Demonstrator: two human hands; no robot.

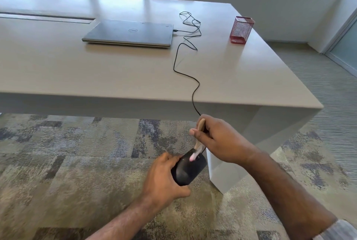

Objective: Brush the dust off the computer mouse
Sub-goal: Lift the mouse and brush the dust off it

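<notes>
Black and glossy, the computer mouse [188, 170] sits clamped in the left hand [164, 178], held in mid-air below the desk's [116, 77] near edge, while the right hand [218, 139] is wrapped tight round the pale handle of the brush [199, 143], its bristles down on the mouse's front. Watch the cable [193, 89]: it drapes over the near edge and runs back to the closed laptop [131, 33] toward the far side, so one big sweep or a drop could yank that plug, or snag cord in bristles

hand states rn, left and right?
Left hand: closed on the mouse.
Right hand: closed on the brush, bristles on the mouse.
</notes>
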